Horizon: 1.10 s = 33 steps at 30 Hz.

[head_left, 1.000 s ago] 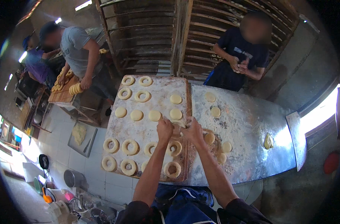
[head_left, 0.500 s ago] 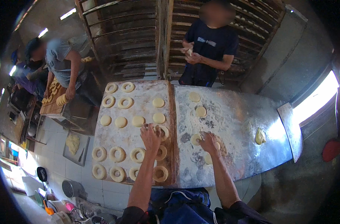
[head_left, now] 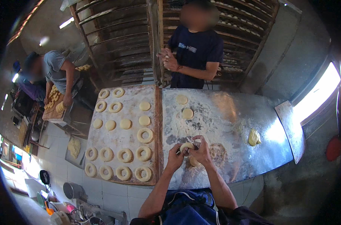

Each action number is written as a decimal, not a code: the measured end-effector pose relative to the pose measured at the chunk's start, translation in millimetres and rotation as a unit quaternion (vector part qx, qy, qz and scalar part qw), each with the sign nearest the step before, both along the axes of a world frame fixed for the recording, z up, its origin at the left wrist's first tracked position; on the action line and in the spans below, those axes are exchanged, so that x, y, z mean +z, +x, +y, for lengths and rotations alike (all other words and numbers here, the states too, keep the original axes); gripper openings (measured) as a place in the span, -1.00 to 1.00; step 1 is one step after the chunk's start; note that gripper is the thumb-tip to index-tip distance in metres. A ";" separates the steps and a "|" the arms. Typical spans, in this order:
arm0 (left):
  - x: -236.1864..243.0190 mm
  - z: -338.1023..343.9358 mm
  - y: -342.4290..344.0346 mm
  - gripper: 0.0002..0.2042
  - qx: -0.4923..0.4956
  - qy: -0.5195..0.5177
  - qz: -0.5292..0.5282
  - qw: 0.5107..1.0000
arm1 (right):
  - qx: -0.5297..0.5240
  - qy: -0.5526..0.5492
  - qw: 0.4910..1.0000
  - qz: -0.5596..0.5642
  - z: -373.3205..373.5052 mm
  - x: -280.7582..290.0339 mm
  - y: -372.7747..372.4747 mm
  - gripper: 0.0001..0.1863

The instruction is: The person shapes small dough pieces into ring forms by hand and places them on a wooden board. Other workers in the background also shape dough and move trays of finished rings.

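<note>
Pinching dough piece (head_left: 186,145) between both hands (head_left: 202,153) | its lower part covered | nearby disc (head_left: 194,162) partly hidden

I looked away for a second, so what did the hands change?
The left hand let go of a dough ring, now lying on the board, and moved right over the metal table. The right hand took a dough piece from there, and both hands hold it. The other rings stayed put.

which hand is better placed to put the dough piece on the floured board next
Probably the left hand: both hands hold the dough piece over the metal tabletop, but the left is on the side nearer the floured board, while the right hand sits farther from it.
</note>
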<state>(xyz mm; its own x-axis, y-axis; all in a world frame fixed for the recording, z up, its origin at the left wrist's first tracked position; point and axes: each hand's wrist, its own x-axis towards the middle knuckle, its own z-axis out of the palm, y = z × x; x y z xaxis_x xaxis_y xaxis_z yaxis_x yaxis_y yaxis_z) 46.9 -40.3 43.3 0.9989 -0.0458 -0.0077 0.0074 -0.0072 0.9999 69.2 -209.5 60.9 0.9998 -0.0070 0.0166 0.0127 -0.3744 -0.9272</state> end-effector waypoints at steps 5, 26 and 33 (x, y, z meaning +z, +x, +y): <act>1.3 -38.8 -5.1 -0.78 0.031 -0.067 0.033 0.997 | 0.066 0.172 0.980 0.076 -30.0 13.8 -10.5 -0.38; -31.7 -136.2 -11.4 -0.67 0.154 0.104 0.027 0.982 | 0.045 -0.019 0.986 0.157 -87.9 8.2 -24.9 -0.18; -50.5 -113.5 -6.6 -0.65 0.119 0.154 -0.038 0.980 | -0.013 0.054 0.989 0.134 -57.2 13.5 -36.1 -0.19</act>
<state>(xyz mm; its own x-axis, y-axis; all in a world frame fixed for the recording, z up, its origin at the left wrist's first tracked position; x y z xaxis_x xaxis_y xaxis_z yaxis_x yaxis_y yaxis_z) 40.3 -153.7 -7.2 0.9792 0.1817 0.0904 -0.0292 -0.3150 0.9486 33.0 -266.7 74.4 0.9676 -0.0201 -0.2518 -0.2477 -0.2694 -0.9306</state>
